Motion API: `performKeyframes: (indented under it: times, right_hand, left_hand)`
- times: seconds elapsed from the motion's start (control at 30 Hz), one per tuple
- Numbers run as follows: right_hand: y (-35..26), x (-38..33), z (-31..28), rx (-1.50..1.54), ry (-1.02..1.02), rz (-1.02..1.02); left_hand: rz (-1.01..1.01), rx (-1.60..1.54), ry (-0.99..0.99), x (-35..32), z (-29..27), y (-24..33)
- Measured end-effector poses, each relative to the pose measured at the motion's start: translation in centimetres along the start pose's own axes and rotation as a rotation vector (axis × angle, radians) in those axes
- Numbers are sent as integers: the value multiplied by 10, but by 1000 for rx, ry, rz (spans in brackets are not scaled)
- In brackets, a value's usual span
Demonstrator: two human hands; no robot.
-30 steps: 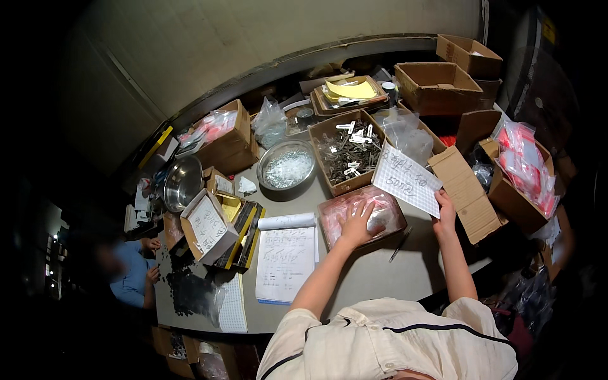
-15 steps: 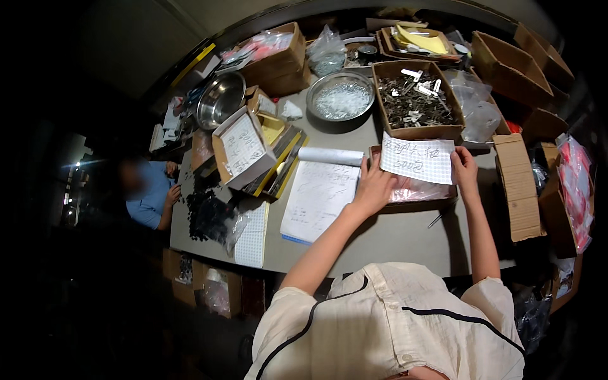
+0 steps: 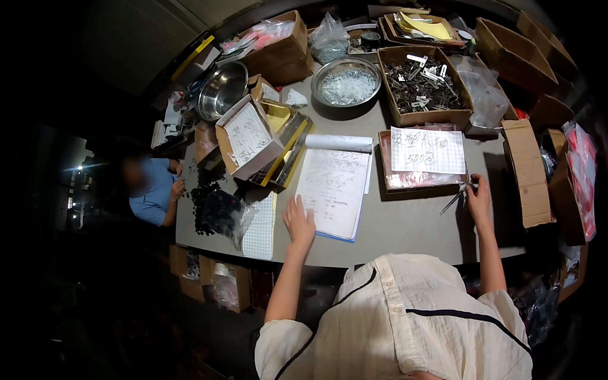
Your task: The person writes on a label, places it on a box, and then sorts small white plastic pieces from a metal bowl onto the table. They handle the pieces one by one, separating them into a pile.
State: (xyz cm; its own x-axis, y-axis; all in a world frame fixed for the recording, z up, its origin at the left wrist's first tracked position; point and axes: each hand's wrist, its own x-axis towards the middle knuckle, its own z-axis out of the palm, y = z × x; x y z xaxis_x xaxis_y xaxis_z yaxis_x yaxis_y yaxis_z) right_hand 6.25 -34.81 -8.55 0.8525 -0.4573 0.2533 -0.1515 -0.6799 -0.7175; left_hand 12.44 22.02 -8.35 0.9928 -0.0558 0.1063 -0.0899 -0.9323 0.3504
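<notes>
A clipboard with written sheets (image 3: pixel 332 190) lies at the middle of the table. My left hand (image 3: pixel 299 223) rests with fingers stretched out at its lower left edge. Right of it stands a shallow cardboard box (image 3: pixel 384 168) of clear and pinkish plastic packets (image 3: pixel 418 180). A checked paper label with handwriting (image 3: pixel 427 151) lies on top of them. By the box's lower right corner, my right hand (image 3: pixel 479 197) pinches the end of a slim pen-like stick (image 3: pixel 451 202), whose exact kind I cannot make out.
Behind stand a box of dark metal parts (image 3: pixel 421 85) and a metal bowl of small shiny pieces (image 3: pixel 347 88). Left are stacked boxes (image 3: pixel 253 142), a checked notepad (image 3: pixel 258 228) and black small parts (image 3: pixel 204 196). A person in blue (image 3: pixel 152 193) sits at far left.
Both hands have left the label, which now lies on the packets. My left hand moved left to the clipboard; my right hand came down and took hold of the slim stick.
</notes>
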Motion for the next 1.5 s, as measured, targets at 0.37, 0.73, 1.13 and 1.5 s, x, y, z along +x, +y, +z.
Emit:
performKeyframes:
  times: [0.37, 0.73, 1.13, 1.5]
  right_hand:
    - [-31, -27, 16, -363, -125, 9]
    - [-8, -24, 22, -353, -46, -53]
    - [3, -29, 30, -396, 29, -61]
    - [-1, -28, 30, -379, 11, -8]
  left_hand:
    - [114, -43, 143, -55, 7, 30]
    - [328, -85, -58, -68, -27, 26]
    - [438, 56, -58, -49, -39, 7]
    - [415, 88, -25, -39, -23, -15]
